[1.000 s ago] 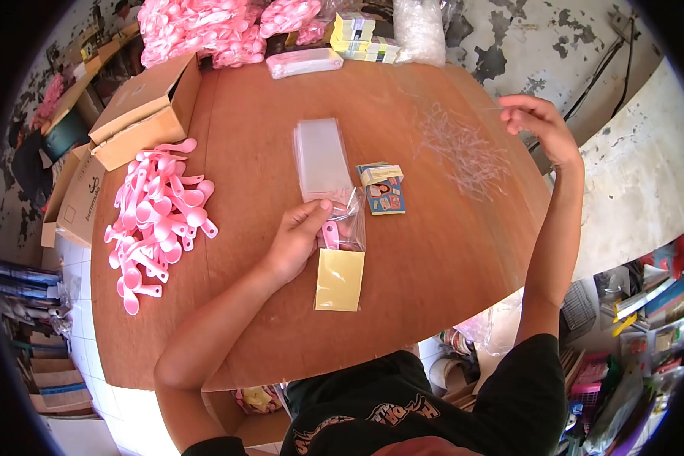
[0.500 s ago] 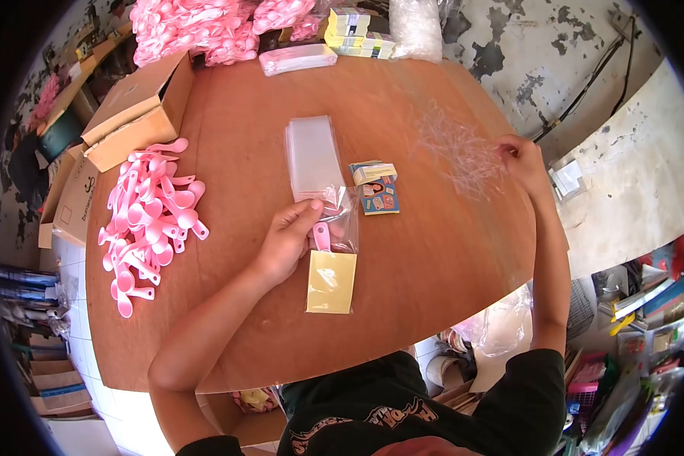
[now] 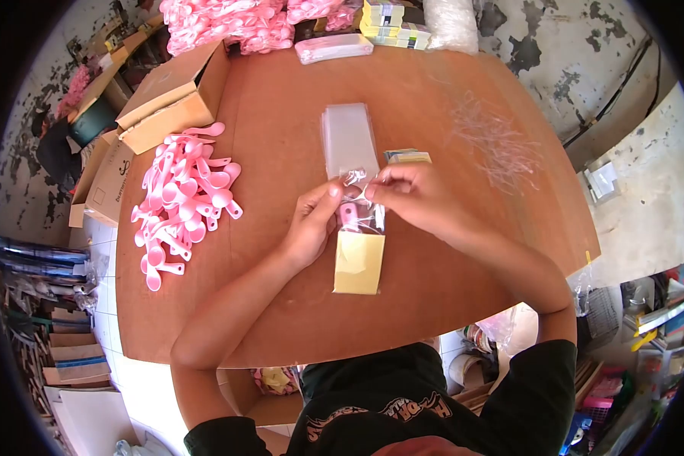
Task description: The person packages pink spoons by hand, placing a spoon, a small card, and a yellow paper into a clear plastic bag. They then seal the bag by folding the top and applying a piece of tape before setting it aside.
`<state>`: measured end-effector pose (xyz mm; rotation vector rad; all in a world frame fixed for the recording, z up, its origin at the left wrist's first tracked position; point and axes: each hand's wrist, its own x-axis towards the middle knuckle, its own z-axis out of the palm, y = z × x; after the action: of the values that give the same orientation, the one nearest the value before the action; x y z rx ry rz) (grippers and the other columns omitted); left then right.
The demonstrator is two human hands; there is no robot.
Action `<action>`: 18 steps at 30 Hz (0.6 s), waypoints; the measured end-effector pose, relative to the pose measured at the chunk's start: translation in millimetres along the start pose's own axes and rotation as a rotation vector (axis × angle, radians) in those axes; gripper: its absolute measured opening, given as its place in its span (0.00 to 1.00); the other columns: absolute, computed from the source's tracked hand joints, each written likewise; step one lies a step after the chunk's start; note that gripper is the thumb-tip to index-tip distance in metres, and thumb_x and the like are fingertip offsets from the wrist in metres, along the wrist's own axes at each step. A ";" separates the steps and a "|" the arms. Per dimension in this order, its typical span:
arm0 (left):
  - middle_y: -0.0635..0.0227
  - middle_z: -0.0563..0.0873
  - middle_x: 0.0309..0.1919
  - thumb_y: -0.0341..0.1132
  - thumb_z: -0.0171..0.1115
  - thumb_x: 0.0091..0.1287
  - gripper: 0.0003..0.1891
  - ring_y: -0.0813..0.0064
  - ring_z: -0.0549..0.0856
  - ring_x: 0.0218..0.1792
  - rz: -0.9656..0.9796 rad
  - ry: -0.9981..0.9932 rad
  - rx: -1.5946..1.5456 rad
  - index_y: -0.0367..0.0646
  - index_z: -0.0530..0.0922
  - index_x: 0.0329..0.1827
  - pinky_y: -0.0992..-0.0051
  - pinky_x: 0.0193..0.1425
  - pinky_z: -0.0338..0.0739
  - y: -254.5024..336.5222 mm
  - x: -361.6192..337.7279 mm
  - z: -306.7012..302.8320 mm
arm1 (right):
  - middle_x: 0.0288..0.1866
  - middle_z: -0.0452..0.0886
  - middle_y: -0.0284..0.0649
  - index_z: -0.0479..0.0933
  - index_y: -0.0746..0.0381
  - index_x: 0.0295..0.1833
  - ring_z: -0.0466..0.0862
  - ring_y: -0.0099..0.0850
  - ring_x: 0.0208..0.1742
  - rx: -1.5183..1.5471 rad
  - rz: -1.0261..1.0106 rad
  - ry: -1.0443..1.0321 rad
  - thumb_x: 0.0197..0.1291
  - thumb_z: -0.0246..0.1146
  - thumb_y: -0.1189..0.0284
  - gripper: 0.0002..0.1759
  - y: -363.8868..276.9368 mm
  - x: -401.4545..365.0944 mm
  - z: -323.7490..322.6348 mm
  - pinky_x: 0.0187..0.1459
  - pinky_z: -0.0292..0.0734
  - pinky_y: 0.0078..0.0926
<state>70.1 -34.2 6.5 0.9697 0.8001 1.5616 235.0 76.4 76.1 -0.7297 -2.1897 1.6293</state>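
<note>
My left hand (image 3: pixel 314 220) is closed on the upper part of a clear plastic bag (image 3: pixel 376 219). Inside the bag are a pink spoon (image 3: pixel 349 216), its handle showing, and a yellow card (image 3: pixel 359 262) at the bottom. My right hand (image 3: pixel 410 196) pinches at the gathered neck of the bag, close against the left fingertips. Between its fingers there seems to be a thin clear strip, mostly hidden. Just beyond lies a stack of flat clear bags (image 3: pixel 349 140). Printed cards (image 3: pixel 408 156) are partly covered by the right hand.
A heap of pink spoons (image 3: pixel 182 194) lies on the left of the brown table (image 3: pixel 281 319), beside cardboard boxes (image 3: pixel 171 95). Tangled clear strips (image 3: pixel 498 144) are at the right. Along the far edge stand bagged pink spoons (image 3: pixel 224 26), a clear packet (image 3: pixel 334 49) and card stacks (image 3: pixel 394 29).
My right hand has come from the clear strips at the right to the neck of the bag. My left hand keeps hold of the bag. The whole view has shifted.
</note>
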 end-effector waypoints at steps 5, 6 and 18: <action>0.59 0.73 0.60 0.67 0.43 0.71 0.44 0.66 0.77 0.58 0.030 0.000 -0.055 0.45 0.47 0.79 0.60 0.63 0.72 6.6 4.1 -1.5 | 0.35 0.84 0.31 0.82 0.65 0.44 0.80 0.15 0.36 -0.052 -0.510 0.430 0.62 0.66 0.75 0.06 -80.2 -20.7 -20.5 0.35 0.75 0.13; 0.59 0.73 0.59 0.66 0.42 0.71 0.42 0.66 0.77 0.57 0.022 0.008 -0.048 0.45 0.48 0.78 0.61 0.63 0.72 5.1 5.8 -2.4 | 0.35 0.84 0.31 0.82 0.65 0.43 0.80 0.15 0.36 -0.109 -0.656 0.520 0.61 0.66 0.76 0.06 -92.3 -24.6 -31.6 0.36 0.75 0.14; 0.62 0.66 0.66 0.35 0.73 0.60 0.49 0.70 0.69 0.65 0.302 -0.047 0.288 0.48 0.48 0.78 0.62 0.67 0.69 -1.0 -4.1 4.7 | 0.31 0.84 0.34 0.82 0.68 0.35 0.81 0.18 0.35 -0.315 -0.431 0.450 0.57 0.66 0.80 0.02 -66.4 -23.8 -33.6 0.38 0.74 0.17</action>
<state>75.2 -38.0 7.0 1.3834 0.8924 1.7001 258.4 74.7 150.6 -0.5773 -2.0921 0.8297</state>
